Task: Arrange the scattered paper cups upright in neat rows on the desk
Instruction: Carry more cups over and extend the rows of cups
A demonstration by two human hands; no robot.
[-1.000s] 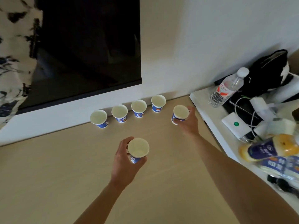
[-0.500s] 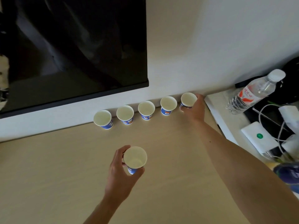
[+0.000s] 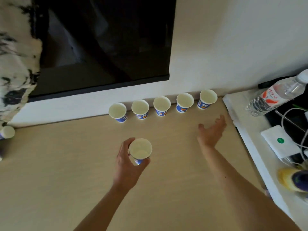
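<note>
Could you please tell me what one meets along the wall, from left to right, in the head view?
Blurred cup, first cup, second cup, third cup, fourth cup, fifth cup, water bottle.

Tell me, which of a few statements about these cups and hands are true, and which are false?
1. Five cups stand upright in a row along the wall. True.
2. The left hand is empty. False: it grips a paper cup.
3. The right hand holds the rightmost cup. False: it is open, apart from that cup.
4. A water bottle sits on the white side table. True.
</note>
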